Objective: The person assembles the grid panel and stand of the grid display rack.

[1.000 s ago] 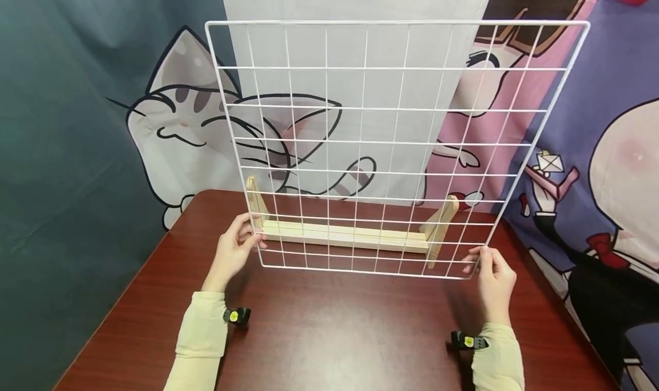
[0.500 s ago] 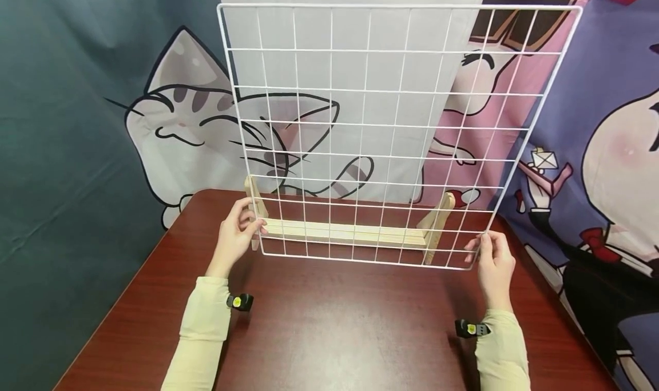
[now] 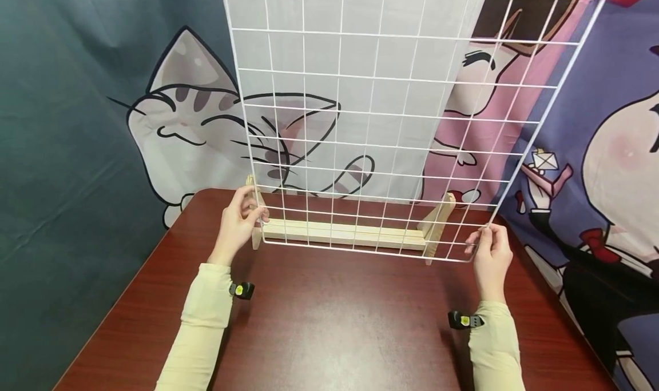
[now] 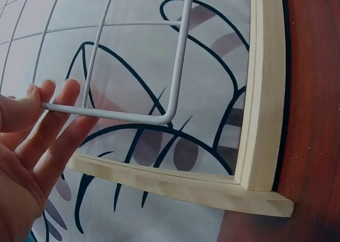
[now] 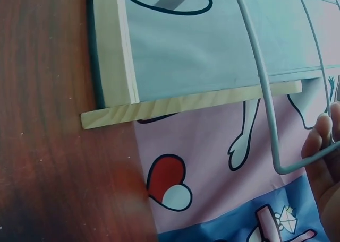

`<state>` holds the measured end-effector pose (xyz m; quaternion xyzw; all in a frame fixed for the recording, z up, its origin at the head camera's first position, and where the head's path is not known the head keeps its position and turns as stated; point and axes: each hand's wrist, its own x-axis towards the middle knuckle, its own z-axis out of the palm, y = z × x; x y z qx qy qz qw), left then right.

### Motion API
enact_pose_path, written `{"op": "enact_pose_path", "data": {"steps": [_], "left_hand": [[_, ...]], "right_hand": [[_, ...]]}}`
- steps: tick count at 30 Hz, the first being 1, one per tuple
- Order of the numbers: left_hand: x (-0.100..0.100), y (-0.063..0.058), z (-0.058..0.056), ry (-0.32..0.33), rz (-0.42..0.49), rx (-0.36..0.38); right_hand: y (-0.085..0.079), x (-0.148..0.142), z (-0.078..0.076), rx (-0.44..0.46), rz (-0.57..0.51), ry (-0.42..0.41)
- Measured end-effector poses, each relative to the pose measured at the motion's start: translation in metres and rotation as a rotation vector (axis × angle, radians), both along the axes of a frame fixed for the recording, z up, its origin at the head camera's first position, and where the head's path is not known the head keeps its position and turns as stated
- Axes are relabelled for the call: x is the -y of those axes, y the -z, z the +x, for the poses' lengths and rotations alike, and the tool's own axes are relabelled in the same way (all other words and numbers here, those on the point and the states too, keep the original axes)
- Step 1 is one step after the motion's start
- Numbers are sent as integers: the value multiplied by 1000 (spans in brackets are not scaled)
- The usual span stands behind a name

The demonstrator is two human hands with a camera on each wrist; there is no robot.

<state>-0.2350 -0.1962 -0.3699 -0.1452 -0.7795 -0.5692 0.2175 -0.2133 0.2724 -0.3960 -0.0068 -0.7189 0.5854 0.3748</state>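
Note:
A white wire grid panel stands up in the air, held from both sides near its lower corners. My left hand pinches its left side bar between thumb and fingers. On the opposite side bar, my right hand grips in a similar way. Behind the panel's lower edge, a light wooden stand rests on the table, a long rail between two upright end pieces. In the left wrist view the panel's corner looks apart from the wood. Part of my right hand is cut off in the right wrist view.
The dark red-brown table runs back to a printed cloth backdrop with cartoon cats and figures. Small black cameras sit on both wrists, at the pale sleeves.
Both hands have moved up and away with the grid panel. Its top edge has risen to the top of the head view; the wooden stand has stayed in place.

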Motion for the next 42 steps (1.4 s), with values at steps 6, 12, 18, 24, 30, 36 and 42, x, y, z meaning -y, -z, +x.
{"op": "enact_pose_path", "data": {"steps": [6, 12, 18, 24, 30, 36, 42], "left_hand": [[3, 4, -15, -55, -7, -39], [4, 5, -23, -65, 30, -83], [3, 1, -27, -61, 30, -107], [5, -2, -31, -65, 19, -122], [5, -11, -34, -79, 34, -133], [7, -19, -44, -92, 75, -167], [8, -28, -43, -82, 143, -158]], "right_hand": [[-8, 2, -6, -29, -12, 4], [-13, -3, -17, -65, -1, 7], [-12, -13, -29, -91, 39, 43], [-13, -13, -30, -75, 34, 28], [-17, -9, -30, -48, 72, 39], [-26, -5, -34, -60, 60, 23], [-39, 5, -30, -80, 81, -21]]}}
